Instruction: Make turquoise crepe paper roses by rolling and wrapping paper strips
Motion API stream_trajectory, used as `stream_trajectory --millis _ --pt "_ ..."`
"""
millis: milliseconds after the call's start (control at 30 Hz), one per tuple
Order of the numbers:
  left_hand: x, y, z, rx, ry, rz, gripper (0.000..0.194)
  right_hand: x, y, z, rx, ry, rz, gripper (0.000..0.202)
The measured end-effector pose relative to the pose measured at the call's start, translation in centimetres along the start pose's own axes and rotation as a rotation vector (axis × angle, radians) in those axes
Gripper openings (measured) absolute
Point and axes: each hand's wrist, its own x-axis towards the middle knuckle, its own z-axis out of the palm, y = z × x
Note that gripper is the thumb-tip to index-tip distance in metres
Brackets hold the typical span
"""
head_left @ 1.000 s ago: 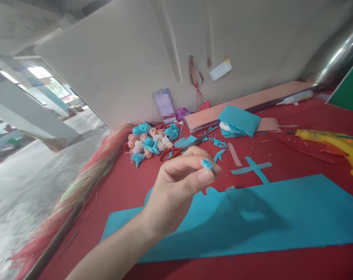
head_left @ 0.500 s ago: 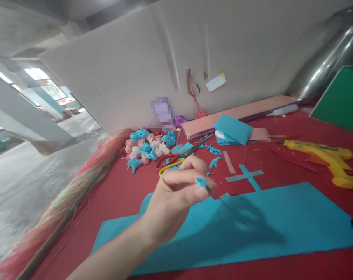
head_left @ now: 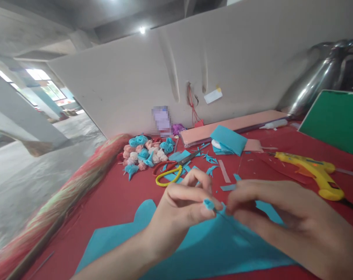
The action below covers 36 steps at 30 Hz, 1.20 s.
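Note:
My left hand (head_left: 179,210) is closed in a pinch just under a small blue paper flower bud (head_left: 208,204), which sits on top of a thin wire stem (head_left: 230,224). The stem slants down to the right, away from the fingertips. Close on its right, my right hand (head_left: 281,217) has thumb and fingers drawn together beside the stem; its fingertips are blurred, and what they hold cannot be made out. Beneath both hands lies a large blue paper sheet (head_left: 112,245) on the red tabletop (head_left: 118,202).
Scissors (head_left: 169,175) with red and yellow handles lie beyond my left hand, among blue paper scraps (head_left: 210,158). Finished paper flowers (head_left: 143,154) are heaped at the left. A yellow glue gun (head_left: 313,169), folded blue paper (head_left: 229,139) and a green board (head_left: 335,122) are to the right.
My right hand has come in from the right, up to the bud's stem. The left hand still pinches the bud and sits slightly lower in view. The camera has tilted up a little.

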Motion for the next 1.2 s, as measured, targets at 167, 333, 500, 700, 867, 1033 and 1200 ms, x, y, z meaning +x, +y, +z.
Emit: stream_trajectory --millis 167,333,500,700,867,1033,1200 --pt "-0.4 -0.7 0.4 0.001 -0.002 -0.050 0.003 1.6 -0.9 1.0 0.171 0.040 -0.169 0.015" --pt "-0.7 -1.3 0.8 0.046 0.007 -0.009 0.006 0.2 -0.6 1.8 0.026 0.190 -0.225 0.020" --pt "-0.7 -1.3 1.0 0.043 0.009 -0.017 0.010 -0.3 -0.6 1.7 0.019 0.213 -0.221 0.016" --pt "-0.6 -1.0 1.1 0.013 0.074 -0.072 0.006 0.1 -0.4 1.6 0.039 0.139 -0.227 0.024" --pt "-0.7 -1.0 1.0 -0.011 0.041 -0.101 0.006 0.2 -0.3 1.7 -0.004 0.114 -0.221 0.029" --pt "-0.6 -1.0 1.0 -0.031 0.010 -0.137 0.004 0.4 -0.7 1.1 0.041 0.096 -0.214 0.027" --pt "-0.4 -1.0 0.9 -0.025 -0.021 -0.130 0.003 1.1 -1.2 0.7 0.114 -0.045 -0.143 0.037"
